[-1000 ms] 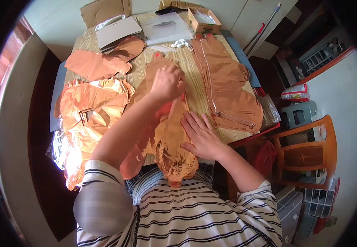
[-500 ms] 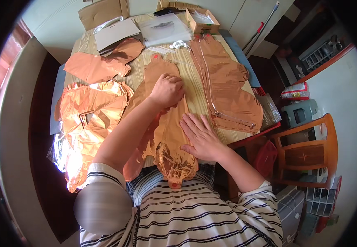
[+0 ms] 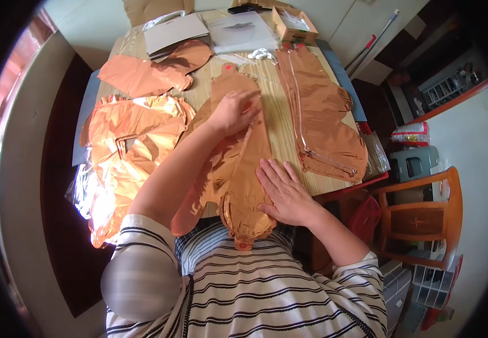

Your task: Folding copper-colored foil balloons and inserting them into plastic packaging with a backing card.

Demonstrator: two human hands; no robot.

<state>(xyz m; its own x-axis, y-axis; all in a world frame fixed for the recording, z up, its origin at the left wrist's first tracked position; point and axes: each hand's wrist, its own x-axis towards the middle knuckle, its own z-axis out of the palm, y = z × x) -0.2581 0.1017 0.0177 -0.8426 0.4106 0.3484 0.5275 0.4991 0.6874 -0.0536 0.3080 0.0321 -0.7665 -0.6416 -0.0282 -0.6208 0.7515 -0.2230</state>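
A flat copper-coloured foil balloon [image 3: 249, 163] lies lengthwise in front of me, its narrow near end with a red mark reaching my shirt. My left hand [image 3: 236, 111] rests on its upper part with curled fingers, closed near the foil's right edge; the fingertips are slightly blurred and partly hidden. Against the balloon's lower right side, my right hand [image 3: 283, 191] lies flat with fingers stretched out. Creases and a raised fold run through the foil between my hands and my body.
More copper foil pieces [image 3: 137, 141] lie crumpled at left; another flat foil piece [image 3: 323, 112] is at right. At the table's back are a grey folder [image 3: 176, 34], a clear plastic sheet [image 3: 241, 32], a white bundle [image 3: 261, 54] and a small box [image 3: 294, 25]. A wooden chair [image 3: 418, 219] stands right.
The view has shifted, so the table sits further right and higher. The balloon's lower part shows fewer bright crinkles. Both hands stay on it, the left still curled and the right still flat.
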